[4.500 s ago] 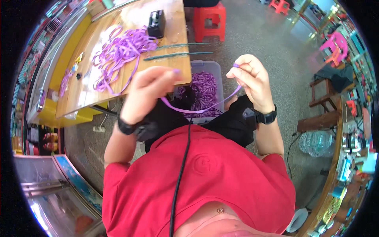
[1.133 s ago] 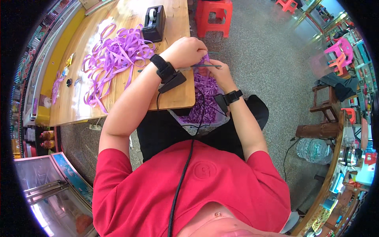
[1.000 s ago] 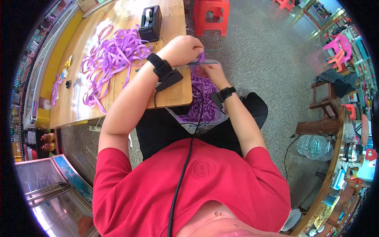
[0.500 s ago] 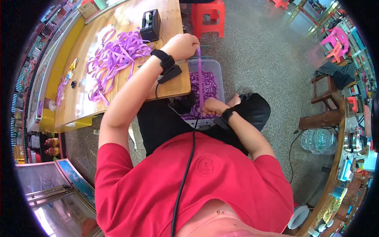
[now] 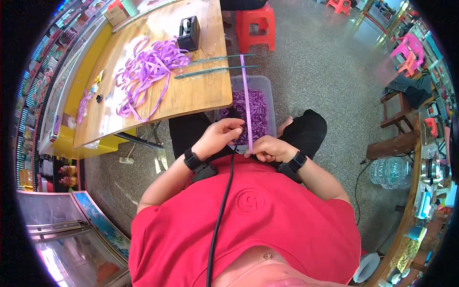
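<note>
A purple ribbon hangs in a taut strip from two green rods that jut past the table's right edge. Its near end is pinched in my right hand, low in front of my lap. Just left of the strip is my left hand, its fingers curled together; whatever they hold, if anything, is too small to make out. Below the strip, between my legs, a clear plastic bin holds many small purple ribbon pieces. A loose heap of purple ribbon lies on the table.
The wooden table carries a black tape dispenser. Behind the bin stands a red stool. A black cable runs down my red shirt. Right of me are a wooden stool and a large clear bottle.
My left hand has come down from the rods at the table edge to beside my right hand. My right hand has drawn closer to my body, with the ribbon still in it.
</note>
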Available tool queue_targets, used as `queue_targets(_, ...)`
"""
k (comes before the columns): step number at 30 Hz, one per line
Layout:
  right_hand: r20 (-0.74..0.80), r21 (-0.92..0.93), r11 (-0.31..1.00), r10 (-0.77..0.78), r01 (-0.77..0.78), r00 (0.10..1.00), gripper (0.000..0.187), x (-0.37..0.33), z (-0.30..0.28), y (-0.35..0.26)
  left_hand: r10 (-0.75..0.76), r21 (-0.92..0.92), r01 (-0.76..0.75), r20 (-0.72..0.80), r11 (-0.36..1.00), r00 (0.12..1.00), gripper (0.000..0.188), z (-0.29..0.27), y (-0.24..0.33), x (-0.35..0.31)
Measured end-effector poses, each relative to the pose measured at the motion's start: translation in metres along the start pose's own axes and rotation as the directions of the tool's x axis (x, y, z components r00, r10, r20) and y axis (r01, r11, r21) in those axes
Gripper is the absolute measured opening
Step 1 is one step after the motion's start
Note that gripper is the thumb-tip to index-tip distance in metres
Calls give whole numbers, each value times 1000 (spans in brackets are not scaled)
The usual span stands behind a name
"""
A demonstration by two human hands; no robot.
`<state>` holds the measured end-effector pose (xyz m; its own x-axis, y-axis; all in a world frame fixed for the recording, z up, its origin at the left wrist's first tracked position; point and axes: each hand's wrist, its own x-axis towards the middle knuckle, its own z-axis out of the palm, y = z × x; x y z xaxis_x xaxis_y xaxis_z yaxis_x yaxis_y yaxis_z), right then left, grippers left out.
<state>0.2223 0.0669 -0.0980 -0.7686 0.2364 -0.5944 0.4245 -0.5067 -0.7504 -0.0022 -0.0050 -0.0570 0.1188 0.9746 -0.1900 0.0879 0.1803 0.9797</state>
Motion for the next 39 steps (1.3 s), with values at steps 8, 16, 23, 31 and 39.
queue_targets(8, -39, -51, 999, -21, 19, 999, 26, -5, 18, -9, -158, -35, 168, 192, 985, 969, 29, -2, 6, 20)
queue_targets(16, -279, -252, 920, -365, 299, 888, 32, -2, -26, -54, -145, 97, 135, 105, 986, 984, 25, -8, 6, 10)
queue_targets(23, -461, -143, 801, -574, 582, 677, 30, 66, -42, -116, -151, 104, 136, 150, 985, 977, 25, -5, -6, 14)
queue_targets(31, -523, -121, 714, -636, 689, 567, 20, 93, -49, -145, -151, 101, 135, 169, 986, 974, 26, -5, -14, 21)
queue_targets(39, -546, -119, 716, -626, 687, 557, 18, 95, -48, -152, -137, 143, 111, 186, 983, 973, 28, 2, -4, 22)
